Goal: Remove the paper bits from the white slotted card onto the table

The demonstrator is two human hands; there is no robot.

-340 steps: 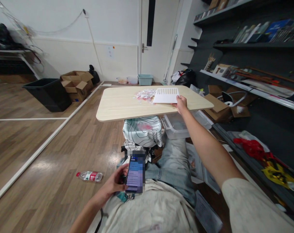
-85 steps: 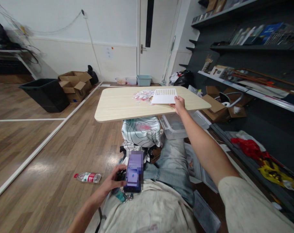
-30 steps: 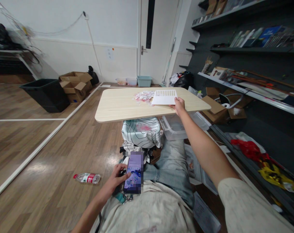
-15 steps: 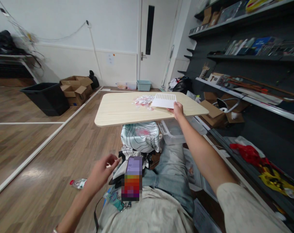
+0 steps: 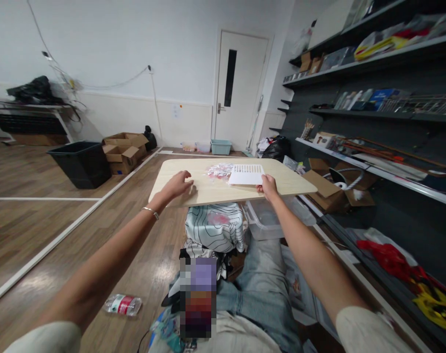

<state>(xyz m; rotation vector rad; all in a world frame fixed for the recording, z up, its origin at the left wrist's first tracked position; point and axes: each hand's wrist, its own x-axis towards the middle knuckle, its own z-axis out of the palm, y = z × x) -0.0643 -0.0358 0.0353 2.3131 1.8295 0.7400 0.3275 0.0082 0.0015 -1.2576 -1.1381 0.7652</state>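
My right hand (image 5: pixel 268 187) pinches the near edge of a white slotted plastic card (image 5: pixel 247 174) that lies on a light wooden tabletop (image 5: pixel 215 189). Just behind the card sits a heap of small pink and white paper scraps (image 5: pixel 220 170). My left hand (image 5: pixel 178 183) is stretched out over the near left part of the tabletop, fingers loosely bent and resting on the wood, holding nothing. A phone (image 5: pixel 199 294) with a lit screen lies on my lap, untouched.
Under the tabletop sit a patterned cloth bundle (image 5: pixel 213 226) and a clear plastic bin (image 5: pixel 267 220). A water bottle (image 5: pixel 122 304) lies on the wood floor at left. A black bin (image 5: pixel 81 163) and cardboard boxes (image 5: pixel 124 151) stand further back. Dark shelves (image 5: pixel 373 117) line the right wall.
My left hand has let go of the phone and reached forward onto the tabletop. The phone stays on my lap. My head has tilted up. The right hand still holds the white card.
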